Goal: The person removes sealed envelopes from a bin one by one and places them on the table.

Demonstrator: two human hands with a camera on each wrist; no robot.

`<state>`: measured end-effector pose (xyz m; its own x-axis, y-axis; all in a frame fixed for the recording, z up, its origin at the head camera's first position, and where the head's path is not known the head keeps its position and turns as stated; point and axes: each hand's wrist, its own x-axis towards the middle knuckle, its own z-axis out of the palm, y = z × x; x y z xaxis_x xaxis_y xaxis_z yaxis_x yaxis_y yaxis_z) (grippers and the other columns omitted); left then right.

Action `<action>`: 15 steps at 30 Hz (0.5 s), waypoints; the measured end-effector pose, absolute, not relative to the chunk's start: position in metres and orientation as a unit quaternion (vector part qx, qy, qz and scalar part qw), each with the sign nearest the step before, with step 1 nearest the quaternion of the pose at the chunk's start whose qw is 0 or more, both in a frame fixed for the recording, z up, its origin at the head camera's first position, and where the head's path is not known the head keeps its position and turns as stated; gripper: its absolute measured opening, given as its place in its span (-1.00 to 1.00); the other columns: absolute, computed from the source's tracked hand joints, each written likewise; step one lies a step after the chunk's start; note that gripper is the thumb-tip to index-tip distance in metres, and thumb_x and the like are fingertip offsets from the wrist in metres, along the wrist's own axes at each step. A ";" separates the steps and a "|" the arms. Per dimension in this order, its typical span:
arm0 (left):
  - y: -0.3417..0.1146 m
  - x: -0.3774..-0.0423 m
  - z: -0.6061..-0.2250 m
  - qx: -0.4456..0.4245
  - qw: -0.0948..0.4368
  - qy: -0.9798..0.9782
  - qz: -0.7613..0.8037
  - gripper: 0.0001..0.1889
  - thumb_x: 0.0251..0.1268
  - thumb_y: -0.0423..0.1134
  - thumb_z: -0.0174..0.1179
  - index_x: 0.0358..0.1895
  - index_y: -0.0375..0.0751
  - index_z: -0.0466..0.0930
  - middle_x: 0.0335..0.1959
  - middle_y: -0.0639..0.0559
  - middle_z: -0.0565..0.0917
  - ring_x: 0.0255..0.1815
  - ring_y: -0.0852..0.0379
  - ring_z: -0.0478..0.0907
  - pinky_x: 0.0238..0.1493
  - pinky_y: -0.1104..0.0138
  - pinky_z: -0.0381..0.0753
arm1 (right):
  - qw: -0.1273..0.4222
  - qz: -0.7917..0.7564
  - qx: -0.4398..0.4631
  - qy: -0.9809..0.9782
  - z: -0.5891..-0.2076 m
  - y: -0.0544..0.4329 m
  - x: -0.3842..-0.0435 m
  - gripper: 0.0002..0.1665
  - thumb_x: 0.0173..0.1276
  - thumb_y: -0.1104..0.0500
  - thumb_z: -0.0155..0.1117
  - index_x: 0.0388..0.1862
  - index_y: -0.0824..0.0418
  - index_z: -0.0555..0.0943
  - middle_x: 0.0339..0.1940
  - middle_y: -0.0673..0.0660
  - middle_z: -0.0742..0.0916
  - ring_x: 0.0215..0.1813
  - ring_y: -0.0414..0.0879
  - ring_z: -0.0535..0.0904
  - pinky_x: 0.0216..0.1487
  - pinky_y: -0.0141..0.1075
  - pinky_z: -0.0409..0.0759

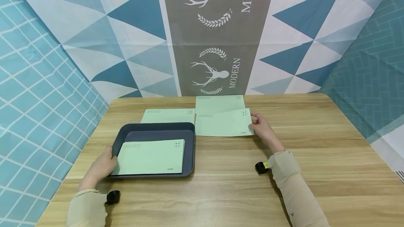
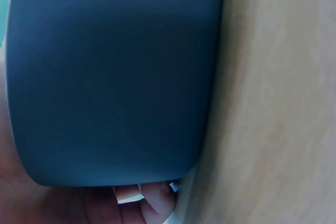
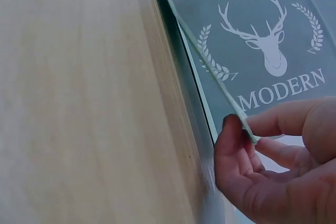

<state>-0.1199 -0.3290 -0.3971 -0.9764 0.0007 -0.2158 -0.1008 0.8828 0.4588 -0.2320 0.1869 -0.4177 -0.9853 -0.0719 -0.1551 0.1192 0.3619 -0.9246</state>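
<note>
My left hand (image 1: pixel 102 164) grips the near left side of a dark blue-grey tray (image 1: pixel 157 126); the left wrist view shows curled fingers (image 2: pixel 157 198) at the tray's wall (image 2: pixel 115 93). Inside the tray lies a small stack of pale green envelopes (image 1: pixel 148 158), each edge slightly offset. Between thumb and fingers, my right hand (image 1: pixel 263 129) pinches another pale green envelope (image 1: pixel 222 123) by its right edge. Its held end is raised off the table in the right wrist view, where the envelope (image 3: pixel 210 66) appears edge-on as a thin slanted strip.
One envelope (image 1: pixel 170 115) lies behind the tray, partly hidden by its rim. Another envelope (image 1: pixel 219 103) is at the table's back edge, overlapped by the held one. A patterned cloth (image 1: pixel 214 38) hangs behind the wooden table (image 1: pixel 221 192).
</note>
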 end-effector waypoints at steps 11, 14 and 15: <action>-0.330 -0.120 -0.399 -0.023 0.100 0.966 0.238 -0.70 0.34 -0.36 -0.38 -0.04 -0.60 0.06 0.00 -0.69 0.28 -0.10 -0.34 0.41 -0.22 0.00 0.40 | 0.091 -0.541 0.021 0.836 -0.418 0.189 -0.232 -0.29 0.27 0.39 -0.07 0.42 0.20 0.06 -0.27 0.14 0.35 -0.34 -0.10 0.27 -0.45 -0.40 0.34; -0.330 -0.120 -0.399 -0.023 0.098 0.967 0.236 -0.72 0.34 -0.36 -0.38 -0.06 -0.58 0.07 -0.01 -0.68 0.30 -0.11 -0.33 0.42 -0.23 0.01 0.40 | 0.089 -0.541 0.022 0.836 -0.418 0.187 -0.231 -0.31 0.29 0.39 -0.05 0.41 0.20 0.08 -0.29 0.13 0.35 -0.36 -0.10 0.27 -0.45 -0.39 0.33; -0.330 -0.120 -0.399 -0.024 0.099 0.966 0.237 -0.72 0.34 -0.36 -0.38 -0.06 -0.58 0.06 -0.01 -0.68 0.30 -0.11 -0.33 0.41 -0.23 0.01 0.40 | 0.088 -0.541 0.024 0.836 -0.417 0.187 -0.230 -0.31 0.30 0.38 -0.04 0.41 0.20 0.09 -0.29 0.13 0.36 -0.36 -0.11 0.27 -0.45 -0.40 0.34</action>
